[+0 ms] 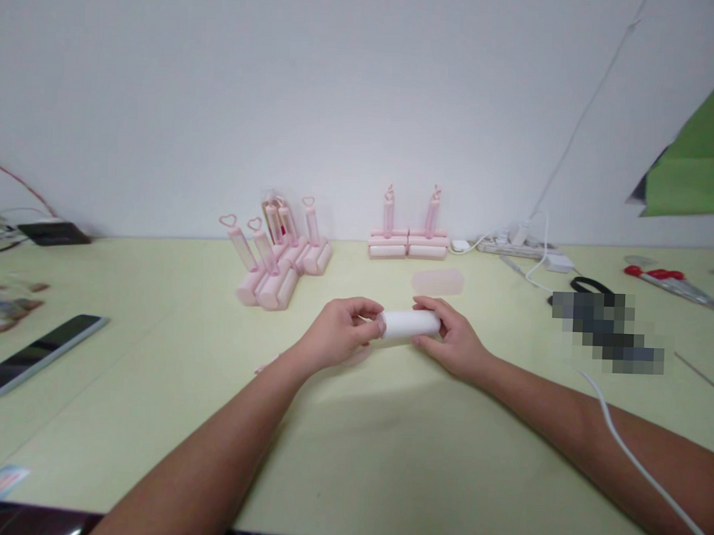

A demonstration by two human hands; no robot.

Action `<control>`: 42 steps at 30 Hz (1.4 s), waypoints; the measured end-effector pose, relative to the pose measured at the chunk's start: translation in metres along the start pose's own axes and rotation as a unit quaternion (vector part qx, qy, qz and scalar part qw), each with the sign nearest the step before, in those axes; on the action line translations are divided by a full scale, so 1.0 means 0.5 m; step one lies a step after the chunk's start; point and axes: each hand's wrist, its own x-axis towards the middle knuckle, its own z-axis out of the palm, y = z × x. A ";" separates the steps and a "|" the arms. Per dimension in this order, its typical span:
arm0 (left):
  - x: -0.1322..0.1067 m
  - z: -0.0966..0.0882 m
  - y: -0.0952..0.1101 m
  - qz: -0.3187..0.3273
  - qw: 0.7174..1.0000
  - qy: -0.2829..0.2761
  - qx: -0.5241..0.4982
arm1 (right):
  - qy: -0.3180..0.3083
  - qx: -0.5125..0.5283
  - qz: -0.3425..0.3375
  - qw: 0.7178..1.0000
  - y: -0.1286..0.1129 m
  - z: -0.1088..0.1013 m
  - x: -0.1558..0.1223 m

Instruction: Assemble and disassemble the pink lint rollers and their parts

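Note:
A white lint-roller roll [410, 324] lies level between my two hands, just above the table. My left hand [348, 330] pinches its left end with thumb and fingers. At the right end, my right hand [451, 341] grips it with the fingers over the top and the thumb side below. Behind the roll, a translucent pink cover [438, 282] lies flat on the table. A small pink part [267, 366] shows beside my left forearm, partly hidden by it. Another pale, clear piece lies under my left hand, too covered to make out.
Several pink lint rollers with upright handles [268, 288] stand at the back left; two more [408, 246] stand by the wall. A phone [38, 354] lies left. To the right are a power strip [518, 246], red-handled scissors [673, 282], a white cable [614, 432] and a blurred-out dark object.

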 end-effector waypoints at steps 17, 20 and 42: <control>0.007 0.012 -0.004 0.015 0.998 0.035 -0.050 | 0.012 0.078 0.021 0.997 -0.003 0.004 -0.001; 0.011 0.011 -0.004 -0.012 0.993 0.052 -0.102 | 0.010 0.231 0.087 0.969 -0.007 0.007 0.000; 0.034 -0.010 -0.039 -0.063 0.987 0.062 -0.133 | -0.066 0.422 0.250 0.869 -0.006 -0.006 0.004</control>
